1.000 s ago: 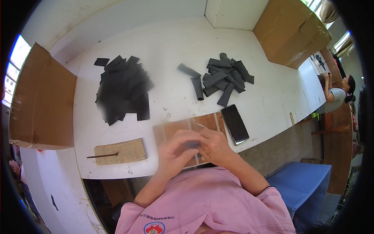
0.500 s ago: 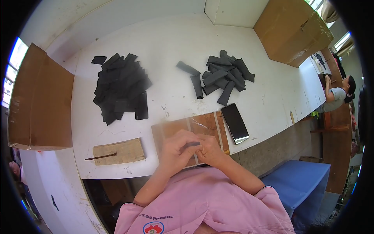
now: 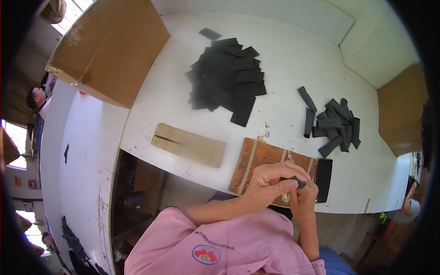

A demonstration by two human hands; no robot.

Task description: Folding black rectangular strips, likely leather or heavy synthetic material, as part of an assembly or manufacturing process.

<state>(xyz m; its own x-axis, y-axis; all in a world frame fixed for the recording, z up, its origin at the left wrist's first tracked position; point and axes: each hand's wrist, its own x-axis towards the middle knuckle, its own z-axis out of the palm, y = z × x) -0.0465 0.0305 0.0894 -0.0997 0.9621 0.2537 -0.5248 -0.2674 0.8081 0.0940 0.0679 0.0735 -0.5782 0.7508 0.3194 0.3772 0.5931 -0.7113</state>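
My left hand is closed, its thumb and fingers pinching a small dark fabric piece. Against the other side of that piece, my right hand is closed too, and its fingers cover part of it. Both hands are held over the near edge of a brown board with pale strips. Beyond them to the left lies a heap of flat black fabric pieces. Farther right is a pile of rolled black pieces, with two rolls lying beside it.
A tan cardboard strip bears a thin dark spike; whether it stands or lies I cannot tell. A dark phone is beside the brown board. Large cartons stand left and right. Other people are at both sides.
The view has swung leftward, so the table's contents appear farther right. My hands stay together on the small dark piece, and the right hand is now more upright.
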